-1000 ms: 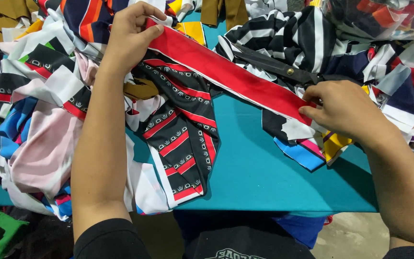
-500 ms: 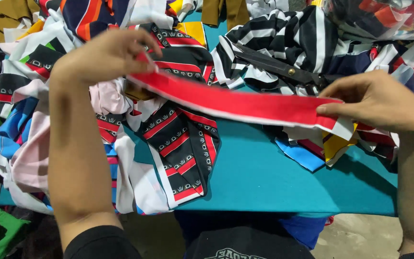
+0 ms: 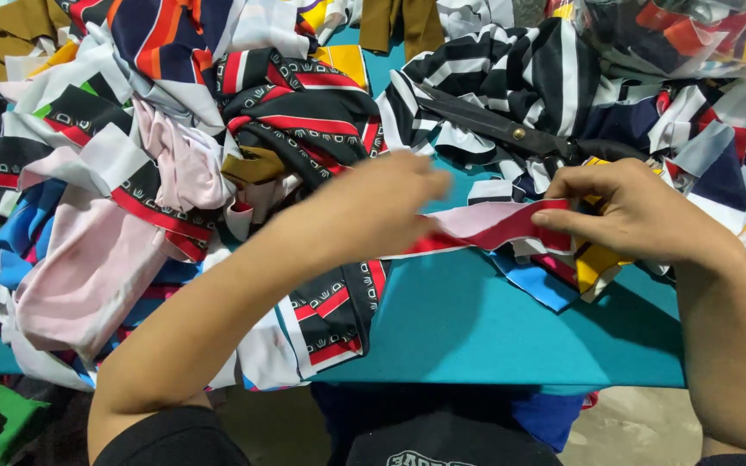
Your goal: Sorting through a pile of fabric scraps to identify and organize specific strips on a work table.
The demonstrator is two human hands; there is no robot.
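Observation:
A red and white fabric strip (image 3: 489, 229) is held between both hands just above the teal table (image 3: 485, 319). My left hand (image 3: 382, 211) grips its left end, blurred from motion, over a black, red and white patterned cloth (image 3: 334, 306). My right hand (image 3: 636, 211) pinches the strip's right end with thumb and fingers, above yellow and blue scraps (image 3: 563, 272). The strip now looks short and partly folded, its pale underside showing.
Heaps of mixed fabric scraps cover the table's left side (image 3: 105, 216) and back. Black scissors (image 3: 511, 129) lie on striped black and white cloth behind the hands. A clear plastic bag of scraps (image 3: 692, 34) sits at the back right.
My left hand has swept from the far left toward the right hand, bringing the strip's two ends together and shortening the stretched length. My right hand stayed nearly in place.

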